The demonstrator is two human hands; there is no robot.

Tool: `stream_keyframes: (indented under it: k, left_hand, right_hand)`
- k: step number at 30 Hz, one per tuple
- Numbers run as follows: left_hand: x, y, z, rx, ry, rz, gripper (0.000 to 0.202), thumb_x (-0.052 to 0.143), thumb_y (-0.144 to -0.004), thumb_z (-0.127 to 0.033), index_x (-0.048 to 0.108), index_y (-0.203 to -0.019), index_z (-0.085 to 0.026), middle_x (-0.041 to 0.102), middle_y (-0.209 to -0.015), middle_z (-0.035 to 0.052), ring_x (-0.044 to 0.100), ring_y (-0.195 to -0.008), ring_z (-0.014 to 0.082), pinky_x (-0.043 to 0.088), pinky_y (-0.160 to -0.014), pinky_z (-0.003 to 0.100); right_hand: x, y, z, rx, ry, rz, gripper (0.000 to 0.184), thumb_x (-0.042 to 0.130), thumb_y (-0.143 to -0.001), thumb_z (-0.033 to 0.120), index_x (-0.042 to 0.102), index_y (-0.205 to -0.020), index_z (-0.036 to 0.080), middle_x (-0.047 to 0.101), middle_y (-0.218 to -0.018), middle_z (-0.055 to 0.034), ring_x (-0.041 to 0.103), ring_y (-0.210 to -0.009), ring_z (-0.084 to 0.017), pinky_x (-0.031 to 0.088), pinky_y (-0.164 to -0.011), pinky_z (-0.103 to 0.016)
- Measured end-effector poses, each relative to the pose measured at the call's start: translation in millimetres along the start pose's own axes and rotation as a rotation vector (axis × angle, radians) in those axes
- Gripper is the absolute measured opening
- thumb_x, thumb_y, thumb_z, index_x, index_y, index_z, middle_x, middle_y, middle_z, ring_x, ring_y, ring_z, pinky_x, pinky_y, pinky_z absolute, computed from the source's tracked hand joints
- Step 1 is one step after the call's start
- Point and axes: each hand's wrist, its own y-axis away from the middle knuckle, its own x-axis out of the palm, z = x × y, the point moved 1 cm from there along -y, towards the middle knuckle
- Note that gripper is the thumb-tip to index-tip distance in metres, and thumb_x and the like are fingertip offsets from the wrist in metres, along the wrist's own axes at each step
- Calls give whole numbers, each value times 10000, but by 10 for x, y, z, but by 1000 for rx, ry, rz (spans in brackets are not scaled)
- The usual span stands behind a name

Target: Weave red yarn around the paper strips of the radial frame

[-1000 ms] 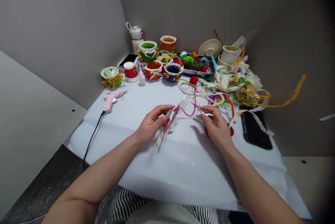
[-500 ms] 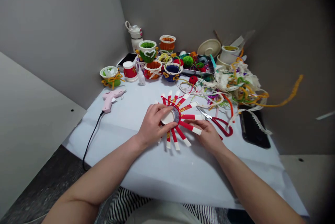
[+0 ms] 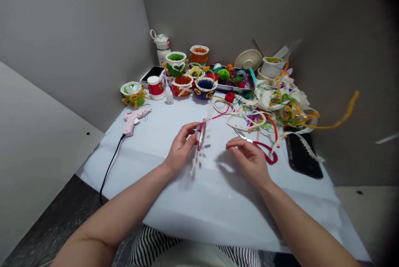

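Head cam: L hand fingers pinch strip-cut cup; R hand fingers spread by scissors.

**Items on the table, by kind and number.**
Hands, two: left hand, right hand. Cut paper cup, one; whole paper cup, one. Trimmed baskets, six: bow basket, heart basket, upper orange basket, lower orange basket, blue basket, yellow basket. Scissors, one pair; glue gun, one; glue bottle, one; flask, one; metal tray, one; lace roll, one. Dark phones, two: right phone, rear phone. Ribbons, cords and yarn lie too tangled to count.
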Motion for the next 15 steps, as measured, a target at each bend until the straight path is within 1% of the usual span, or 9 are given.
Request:
stream_keyframes:
  k: [3, 5, 8, 10, 12, 15]
  left_hand:
    - [6, -15, 70, -183, 313, 49, 487, 758, -812, -572, 630, -1183, -283, 682, -1100, 50, 658, -931, 248, 561, -841, 417]
    - [-1, -28, 102, -250, 415, 75, 507, 810, -756, -540, 640, -1164, -293, 697, -1039, 46, 671, -886, 257, 575, -819, 437]
    - [-7, -57, 125, -323, 486, 94, 499, 853, -704, -492, 666, -1114, -278, 715, -967, 39, 682, -845, 252, 585, -813, 438]
    - [11, -71, 132, -383, 504, 140, 471, 840, -723, -491, 676, -1086, -241, 721, -943, 46, 698, -872, 262, 586, -832, 436]
    - [41, -70, 136, -411, 513, 194, 460, 822, -761, -470, 675, -1116, -217, 731, -995, 59, 714, -949, 275, 584, -871, 429]
    - [86, -41, 139, -375, 545, 217, 517, 835, -774, -415, 650, -1219, -228, 727, -1109, 63, 719, -1035, 273, 578, -916, 411]
  right_hand:
    - [11, 1, 155, -114, 72, -35, 132, 654, -934, 366, 720, -919, 253, 703, -869, -64, 647, -854, -234, 516, -792, -396]
    - [39, -7, 290, -194, 139, -16, 101, 636, -949, 319, 720, -936, 265, 712, -873, -65, 652, -851, -244, 504, -792, -414]
    - [122, -54, 493, -273, 290, 26, 84, 639, -952, 289, 722, -946, 280, 736, -873, -54, 667, -849, -255, 473, -818, -445]
    - [205, -109, 584, -277, 383, 37, 76, 650, -948, 288, 725, -955, 279, 747, -901, -51, 672, -878, -261, 445, -831, -449]
    - [300, -169, 616, -255, 438, 28, 82, 646, -954, 291, 726, -956, 272, 744, -923, -53, 667, -906, -262, 422, -837, -444]
    - [428, -231, 580, -204, 472, 8, 110, 633, -968, 309, 728, -932, 269, 735, -910, -55, 654, -917, -263, 402, -841, -436]
